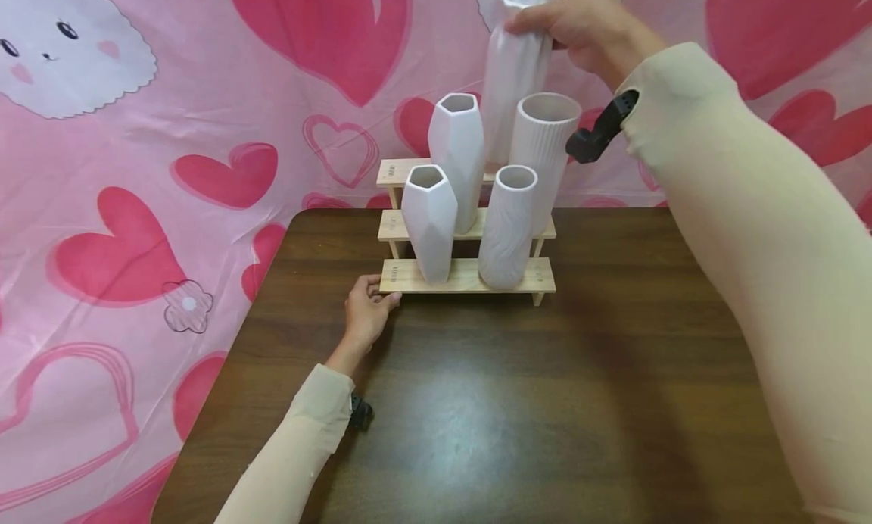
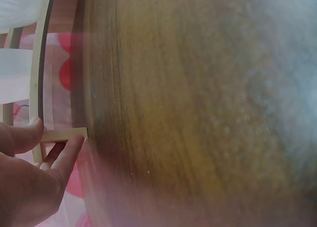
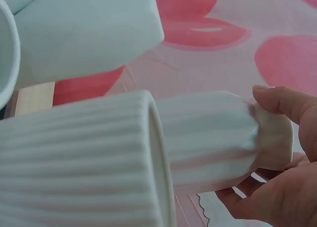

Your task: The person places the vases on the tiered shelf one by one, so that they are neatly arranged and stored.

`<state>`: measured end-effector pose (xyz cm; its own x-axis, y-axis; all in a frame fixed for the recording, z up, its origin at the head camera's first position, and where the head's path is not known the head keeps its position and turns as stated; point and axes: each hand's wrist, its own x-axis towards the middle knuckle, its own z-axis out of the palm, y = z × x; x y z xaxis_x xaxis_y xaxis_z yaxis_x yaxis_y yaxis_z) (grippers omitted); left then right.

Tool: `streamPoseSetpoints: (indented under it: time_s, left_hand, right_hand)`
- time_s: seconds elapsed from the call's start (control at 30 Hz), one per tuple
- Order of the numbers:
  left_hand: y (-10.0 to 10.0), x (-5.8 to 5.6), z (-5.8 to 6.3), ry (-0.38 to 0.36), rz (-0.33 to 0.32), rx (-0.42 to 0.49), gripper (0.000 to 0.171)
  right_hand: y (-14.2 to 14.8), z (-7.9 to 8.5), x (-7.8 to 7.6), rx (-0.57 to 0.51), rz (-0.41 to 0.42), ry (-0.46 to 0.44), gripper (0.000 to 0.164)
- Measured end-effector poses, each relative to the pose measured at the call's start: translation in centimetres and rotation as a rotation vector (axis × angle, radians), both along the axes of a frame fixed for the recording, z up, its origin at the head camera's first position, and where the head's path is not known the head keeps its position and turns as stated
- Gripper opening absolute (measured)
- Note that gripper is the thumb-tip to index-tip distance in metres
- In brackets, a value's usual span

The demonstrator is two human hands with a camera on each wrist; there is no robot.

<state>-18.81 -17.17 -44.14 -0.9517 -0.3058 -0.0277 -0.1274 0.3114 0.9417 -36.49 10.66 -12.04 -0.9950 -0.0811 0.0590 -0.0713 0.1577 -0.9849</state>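
A tall white vase (image 1: 516, 77) with soft folds stands upright at the top tier of a three-step wooden stand (image 1: 470, 278). My right hand (image 1: 586, 24) grips it near the rim, thumb on the near side; the right wrist view shows the fingers round the vase's neck (image 3: 272, 133). At the stand's lower left end, my left hand (image 1: 366, 312) pinches the bottom step, thumb on top and fingers against the leg (image 2: 64, 135). A ribbed vase (image 1: 548, 145) and a faceted vase (image 1: 458, 145) occupy the middle step. On the bottom step are another faceted vase (image 1: 431, 229) and a wavy-patterned vase (image 1: 507, 236).
The stand is at the far edge of a dark wooden table (image 1: 463, 403). Behind it hangs a pink cloth (image 1: 225, 70) printed with hearts. The ribbed vase stands in front of the gripped one, partly hiding its lower part.
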Motion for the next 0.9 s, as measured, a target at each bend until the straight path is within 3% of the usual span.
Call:
streamPoseSetpoints:
  time_s: [0.37,0.57,0.9]
  left_hand:
    - [0.0,-0.1,-0.1,-0.013,0.007,0.009,0.043]
    - [-0.1,-0.1,-0.2,-0.014,0.003,0.009,0.042]
    - [-0.3,-0.1,-0.3,-0.019,0.006,0.012,0.042]
  right_hand:
    - [-0.5,-0.6,0.2,0.019,0.027,-0.061,0.054]
    - [-0.6,-1.0,0.3,0.103,0.037,-0.080,0.056]
    - [-1.2,-1.0,0.0,0.149,0.046,-0.115,0.063]
